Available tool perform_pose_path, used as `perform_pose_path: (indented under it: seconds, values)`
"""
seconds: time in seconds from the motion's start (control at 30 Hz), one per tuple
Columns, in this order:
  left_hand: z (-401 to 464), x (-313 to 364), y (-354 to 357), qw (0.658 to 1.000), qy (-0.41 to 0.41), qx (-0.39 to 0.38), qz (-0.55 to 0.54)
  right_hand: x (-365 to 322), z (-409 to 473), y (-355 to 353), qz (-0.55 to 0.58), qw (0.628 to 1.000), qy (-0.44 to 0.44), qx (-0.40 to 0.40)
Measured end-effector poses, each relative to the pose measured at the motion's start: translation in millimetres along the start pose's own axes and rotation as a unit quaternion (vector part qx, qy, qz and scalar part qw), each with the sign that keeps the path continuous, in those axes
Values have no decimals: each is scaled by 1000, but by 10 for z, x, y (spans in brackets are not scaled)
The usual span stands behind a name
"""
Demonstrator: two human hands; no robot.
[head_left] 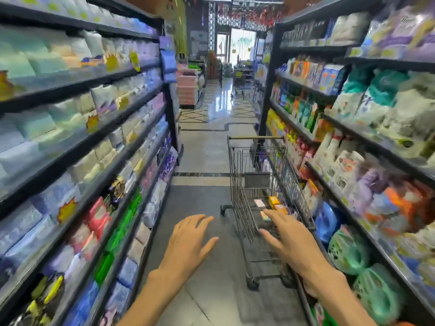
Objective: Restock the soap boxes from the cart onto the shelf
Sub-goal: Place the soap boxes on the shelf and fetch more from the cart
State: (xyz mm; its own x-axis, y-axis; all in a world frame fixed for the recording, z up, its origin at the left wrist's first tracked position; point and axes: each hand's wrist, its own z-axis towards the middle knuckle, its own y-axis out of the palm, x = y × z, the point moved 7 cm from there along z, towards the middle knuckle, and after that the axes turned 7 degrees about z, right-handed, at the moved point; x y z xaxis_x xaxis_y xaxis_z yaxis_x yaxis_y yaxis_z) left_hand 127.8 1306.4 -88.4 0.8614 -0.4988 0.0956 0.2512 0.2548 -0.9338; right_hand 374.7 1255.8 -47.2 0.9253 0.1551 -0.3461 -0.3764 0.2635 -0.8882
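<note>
**Soap boxes in the cart, both hands held out flat**

A few small soap boxes (274, 203) are seen low in the wire cart (240, 184); they are flat little cardboard shapes, yellow, orange and white, and they are blurred; they lie just past the fingertips of the right hand (290, 238), and whether they are touched cannot be told. The right hand is stretched forward over the near end of the cart, palm down, fingers straight and a little spread; nothing is held. The left hand (190, 241) is held out over the grey floor (202, 208), well apart from the cart, fingers straight and spread, thumb out; nothing is held. The cart is made of thin metal bars; it is parked just beside the right shelf (353, 161), which is packed with soft bags and bottles; soft packs are stacked on the left shelf (82, 142).
</note>
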Motion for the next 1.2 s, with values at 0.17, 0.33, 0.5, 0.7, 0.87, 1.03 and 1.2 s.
perform_pose_path:
  seconds: [0.17, 0.33, 0.5, 0.7, 0.87, 1.03, 1.2]
  values:
    - [1100, -354, 259, 1000, 6, -8, 1, 345, 1101, 145, -19, 1000, 14, -8]
    - [2240, -683, 698, 999, 41, -16, -18, 759, 2062, 450, -34, 998, 48, -21]
    - [3451, -979, 1185, 993, 101, -43, -37, 1190, 2960, 706, -29, 993, 112, -7]
    - [4854, -1042, 1773, 973, 207, -89, -53, 1704, 3741, 742, -42, 972, 229, 12]
    - [5764, -677, 2316, 946, 297, -115, -65, 2323, 4029, 810, -41, 941, 336, 22]
    - [6532, -169, 3016, 911, 382, -140, -70, 3058, 4240, 944, -46, 905, 422, 42]
    - [7198, 209, 3808, 883, 415, -210, -65, 3794, 4467, 1135, -39, 869, 490, 50]
